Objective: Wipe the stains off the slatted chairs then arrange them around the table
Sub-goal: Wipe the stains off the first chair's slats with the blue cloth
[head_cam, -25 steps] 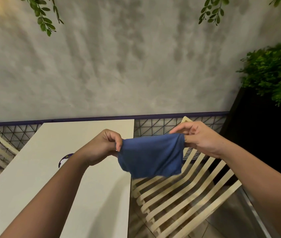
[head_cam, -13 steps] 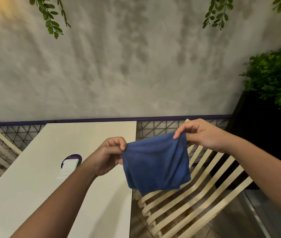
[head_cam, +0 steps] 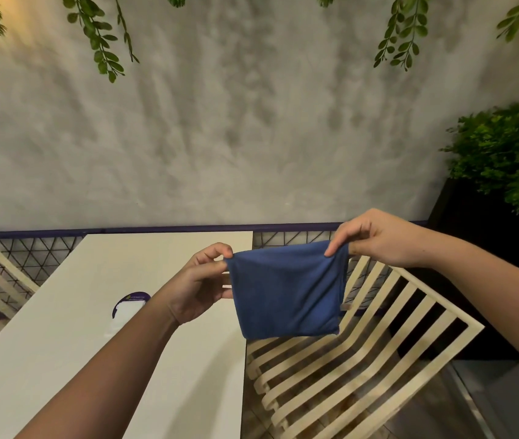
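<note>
Your left hand (head_cam: 199,283) and right hand (head_cam: 375,239) each pinch a corner of a blue fabric cloth (head_cam: 286,289) over a cream slatted chair (head_cam: 362,359). A slipping pinch could drop it between slats.

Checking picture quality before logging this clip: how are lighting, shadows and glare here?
Head view: warm glow at top left of the grey plaster wall, streaked with soft leaf shadows; pale glare on the cream table by its round purple sticker; blue cloth sharp; black planter nearly featureless.

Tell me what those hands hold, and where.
A blue cloth: the left hand pinches its top left corner, the right hand its top right corner.
</note>
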Demonstrator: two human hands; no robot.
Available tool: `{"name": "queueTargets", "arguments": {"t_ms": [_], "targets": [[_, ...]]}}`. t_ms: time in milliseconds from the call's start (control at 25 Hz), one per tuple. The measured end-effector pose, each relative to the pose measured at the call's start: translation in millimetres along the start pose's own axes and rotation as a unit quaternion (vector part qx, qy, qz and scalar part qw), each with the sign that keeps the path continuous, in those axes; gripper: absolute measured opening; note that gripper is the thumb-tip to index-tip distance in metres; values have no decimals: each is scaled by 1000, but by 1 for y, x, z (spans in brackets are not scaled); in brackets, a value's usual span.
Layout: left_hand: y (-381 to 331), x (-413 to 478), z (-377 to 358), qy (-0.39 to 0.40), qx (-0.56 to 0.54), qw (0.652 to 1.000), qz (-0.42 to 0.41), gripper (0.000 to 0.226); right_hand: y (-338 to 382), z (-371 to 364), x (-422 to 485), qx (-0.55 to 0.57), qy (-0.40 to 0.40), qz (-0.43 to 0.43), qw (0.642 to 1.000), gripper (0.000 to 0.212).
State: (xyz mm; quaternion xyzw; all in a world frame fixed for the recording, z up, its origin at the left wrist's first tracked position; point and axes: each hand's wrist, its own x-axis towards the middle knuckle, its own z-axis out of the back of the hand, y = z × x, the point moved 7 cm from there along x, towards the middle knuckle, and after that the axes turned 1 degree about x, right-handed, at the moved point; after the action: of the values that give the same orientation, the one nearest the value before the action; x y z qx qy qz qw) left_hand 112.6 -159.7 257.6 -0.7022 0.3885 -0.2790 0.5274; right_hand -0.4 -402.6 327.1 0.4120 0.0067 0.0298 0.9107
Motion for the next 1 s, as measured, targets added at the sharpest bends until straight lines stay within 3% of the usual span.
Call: {"name": "queueTargets", "arguments": {"t_ms": [160,280,480,680,800,880,1000], "targets": [[1,4,8,-46,60,997,14,14,-2,3,4,69,-33,-6,997,47],[-7,9,16,-102,161,982,-8,48,-9,7,4,130,-71,-33,988,54],[-54,16,8,-166,262,944,-115,56,-10,21,3,147,-100,-43,983,52],[-98,19,-5,-104,361,915,-145,42,13,40,1,94,-71,-15,993,52],[-109,20,-10,-71,361,919,-140,33,14,52,1,43,-54,-13,998,33],[-111,21,-12,-57,349,925,-135,25,15,55,-1,46,-17,-23,999,33],[-107,21,-22,-55,356,924,-129,18,25,49,-8,27,-12,-36,999,7]]}}
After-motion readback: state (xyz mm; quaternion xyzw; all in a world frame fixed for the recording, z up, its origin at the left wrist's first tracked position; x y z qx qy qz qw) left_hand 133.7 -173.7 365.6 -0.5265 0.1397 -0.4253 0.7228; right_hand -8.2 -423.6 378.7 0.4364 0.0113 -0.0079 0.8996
